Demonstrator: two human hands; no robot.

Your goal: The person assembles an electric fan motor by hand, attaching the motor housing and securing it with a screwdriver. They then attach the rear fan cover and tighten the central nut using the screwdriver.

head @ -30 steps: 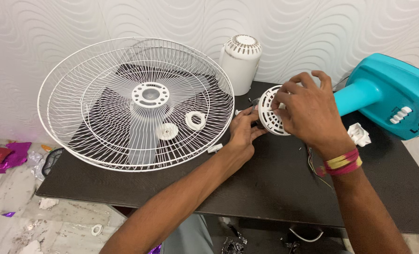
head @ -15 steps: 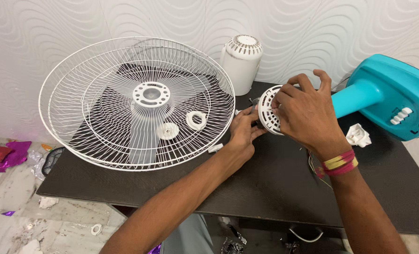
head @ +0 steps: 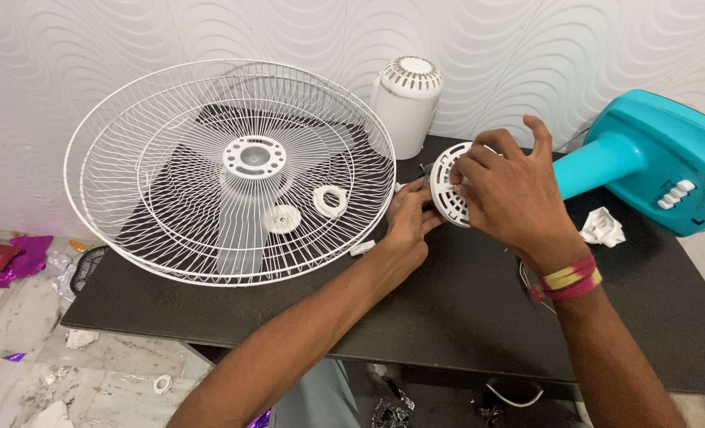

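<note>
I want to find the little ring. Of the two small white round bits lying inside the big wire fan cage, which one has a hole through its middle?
The small white plastic ring, lying nearer the left hand. The small white plastic cap beside it is solid.

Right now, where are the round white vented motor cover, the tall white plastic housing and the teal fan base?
Round white vented motor cover [head: 449,190], head view, on its slotted face.
Tall white plastic housing [head: 404,111], head view, on its side wall.
Teal fan base [head: 669,150], head view, on its top surface.

Fan grilles [head: 230,170] occupy the table's [head: 447,317] left half; motor cover [head: 406,103] stands at the rear edge; fan base [head: 661,162] at the right edge.
</note>
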